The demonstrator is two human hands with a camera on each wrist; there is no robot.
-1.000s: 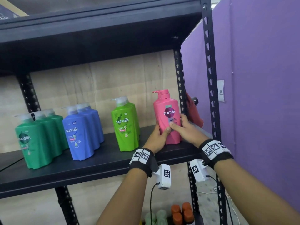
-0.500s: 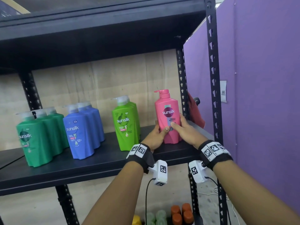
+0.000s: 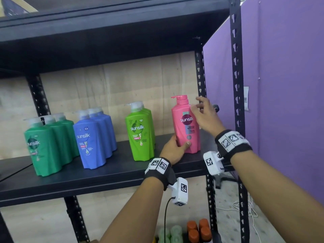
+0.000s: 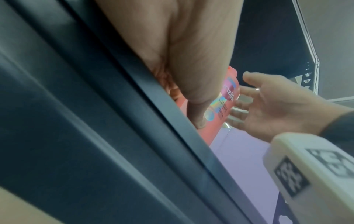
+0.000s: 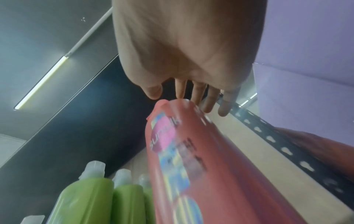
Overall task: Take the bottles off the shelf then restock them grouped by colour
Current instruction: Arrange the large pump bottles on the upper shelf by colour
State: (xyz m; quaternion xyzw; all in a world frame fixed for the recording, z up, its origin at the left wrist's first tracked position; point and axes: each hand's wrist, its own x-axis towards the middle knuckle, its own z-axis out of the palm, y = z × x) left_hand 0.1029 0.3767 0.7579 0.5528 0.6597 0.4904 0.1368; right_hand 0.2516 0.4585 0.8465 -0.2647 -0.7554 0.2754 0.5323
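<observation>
A pink pump bottle (image 3: 186, 125) stands upright near the right end of the black shelf (image 3: 108, 174). My left hand (image 3: 175, 148) grips its lower left side, thumb across the front; the left wrist view shows that thumb on the pink bottle (image 4: 220, 109). My right hand (image 3: 205, 114) hovers open at the bottle's upper right shoulder, fingers spread; the right wrist view shows them just past the pink bottle (image 5: 187, 159). Left of it stand rows of lime green bottles (image 3: 140, 132), blue bottles (image 3: 93, 135) and dark green bottles (image 3: 45, 144).
A perforated black upright (image 3: 235, 85) and a purple partition (image 3: 284, 102) close off the right side. The upper shelf board (image 3: 105, 32) hangs low overhead. Orange and pale green bottle caps (image 3: 192, 230) show on the level below. A cardboard panel backs the shelf.
My right hand has let go of the pink bottle's lower front and risen to its upper right, fingers spread. The left hand keeps its grip low on the bottle.
</observation>
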